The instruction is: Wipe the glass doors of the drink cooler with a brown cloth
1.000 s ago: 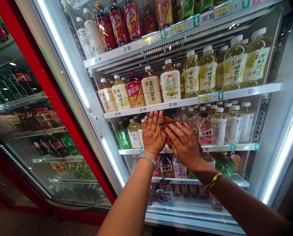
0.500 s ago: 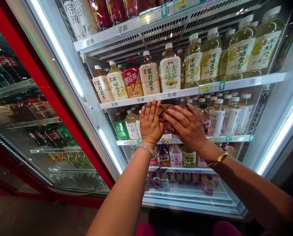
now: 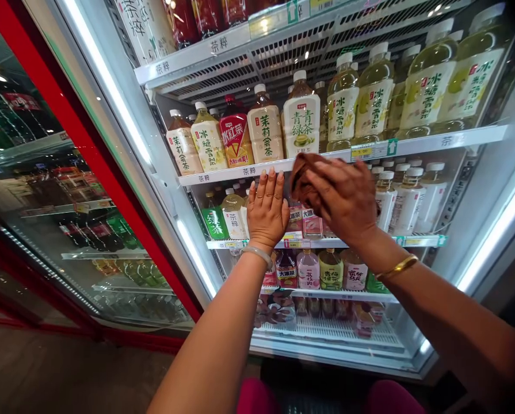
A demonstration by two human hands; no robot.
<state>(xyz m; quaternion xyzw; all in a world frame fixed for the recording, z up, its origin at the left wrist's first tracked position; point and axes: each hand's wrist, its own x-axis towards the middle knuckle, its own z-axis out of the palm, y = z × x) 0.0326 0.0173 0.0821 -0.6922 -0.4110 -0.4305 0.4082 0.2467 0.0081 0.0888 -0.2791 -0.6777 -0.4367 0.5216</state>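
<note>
My left hand (image 3: 267, 208), with a pale bangle at its wrist, lies flat with its fingers stretched upward against the cooler's glass door. To its right, my right hand (image 3: 343, 198) presses a crumpled brown cloth (image 3: 306, 178) to the glass, just below the shelf with the large tea bottles. The cloth shows at the fingertips and under the palm; its far side is hidden. A gold bracelet (image 3: 399, 267) circles the right wrist. Behind the hands stands a green tea bottle (image 3: 308, 118) on the shelf.
Shelves of drink bottles fill the lit cooler, with a white shelf edge (image 3: 416, 146) running across. A red door frame (image 3: 84, 144) slants down on the left, and beyond it is another cooler with dark bottles. Pink-clad knees show at the bottom edge.
My right hand has moved right and slightly up with the cloth, away from my left hand. The left hand has stayed almost in place. The view has shifted slightly.
</note>
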